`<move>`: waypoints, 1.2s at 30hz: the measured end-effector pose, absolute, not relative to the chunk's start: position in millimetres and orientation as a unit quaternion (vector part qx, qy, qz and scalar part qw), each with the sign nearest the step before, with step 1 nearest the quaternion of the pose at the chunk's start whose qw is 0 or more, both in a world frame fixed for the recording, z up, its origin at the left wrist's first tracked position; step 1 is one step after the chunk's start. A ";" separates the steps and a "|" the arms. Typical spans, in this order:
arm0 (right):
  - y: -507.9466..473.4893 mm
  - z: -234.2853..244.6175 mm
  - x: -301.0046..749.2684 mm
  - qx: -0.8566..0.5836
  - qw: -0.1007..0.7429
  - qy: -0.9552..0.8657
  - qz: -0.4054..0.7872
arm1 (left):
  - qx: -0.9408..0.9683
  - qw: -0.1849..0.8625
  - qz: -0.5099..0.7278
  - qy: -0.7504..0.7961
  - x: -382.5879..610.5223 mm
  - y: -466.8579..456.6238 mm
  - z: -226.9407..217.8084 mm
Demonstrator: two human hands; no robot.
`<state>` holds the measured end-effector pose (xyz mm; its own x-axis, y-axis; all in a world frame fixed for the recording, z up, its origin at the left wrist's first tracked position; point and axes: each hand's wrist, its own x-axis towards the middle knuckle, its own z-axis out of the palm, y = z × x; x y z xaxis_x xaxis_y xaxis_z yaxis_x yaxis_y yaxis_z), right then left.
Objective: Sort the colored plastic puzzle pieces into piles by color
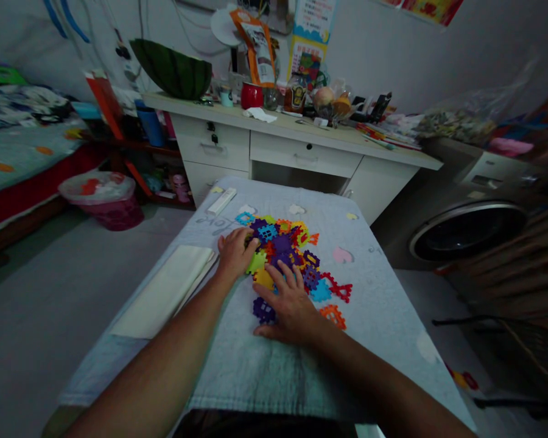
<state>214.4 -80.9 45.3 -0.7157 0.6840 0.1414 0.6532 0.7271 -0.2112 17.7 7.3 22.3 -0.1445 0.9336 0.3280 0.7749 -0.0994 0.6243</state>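
Note:
A loose pile of colourful plastic interlocking building pieces (282,244) lies on the cloth-covered table (374,359). My left hand (235,250) rests at the pile's left edge, its fingers partly hidden against the pieces. Spread fingers of my right hand (288,301) lie over the near side, touching a yellow piece (263,278). A dark purple window piece (263,310) sits beside that hand's thumb side. To its right are a light blue piece (321,291), an orange piece (333,316) and red pieces (343,292).
A folded cream cloth or paper (164,292) lies left of my left forearm, and a white bar-shaped object (221,201) farther back. Behind the table stands a white desk (301,146) bearing a cut watermelon (173,70). A washing machine (461,207) is at right, a pink bin (114,204) at left.

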 end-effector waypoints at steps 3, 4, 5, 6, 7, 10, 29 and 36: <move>-76.2 41.7 215.9 -0.377 0.087 -0.920 0.064 | 0.652 0.107 0.357 0.660 17.5 7.8 20.9; -72.7 41.9 218.2 -0.382 0.085 -0.918 0.061 | 0.653 0.106 0.357 0.660 17.5 7.9 20.6; -68.7 42.3 221.1 -0.385 0.083 -0.917 0.059 | 0.654 0.106 0.357 0.659 17.5 8.1 20.4; -64.5 42.7 224.3 -0.385 0.082 -0.918 0.057 | 0.655 0.106 0.356 0.658 17.5 8.3 20.3; -60.2 43.0 227.5 -0.384 0.081 -0.918 0.055 | 0.655 0.107 0.356 0.658 17.6 8.6 20.2; -49.0 43.1 235.0 -0.389 0.084 -0.916 0.049 | 0.653 0.108 0.354 0.661 17.8 9.0 20.2; -91.6 22.9 339.3 -0.545 0.087 -0.829 0.091 | 0.670 0.103 0.329 0.657 17.1 10.3 18.0; -87.6 9.4 336.3 -0.546 0.092 -0.831 0.054 | 0.672 0.099 0.330 0.655 17.4 9.6 19.7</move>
<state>336.3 -87.6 9.4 -0.3876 0.9170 0.0944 0.8973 0.3987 -0.1895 17.4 9.6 19.7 -0.0766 0.9466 0.3133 0.8159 -0.1211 0.5654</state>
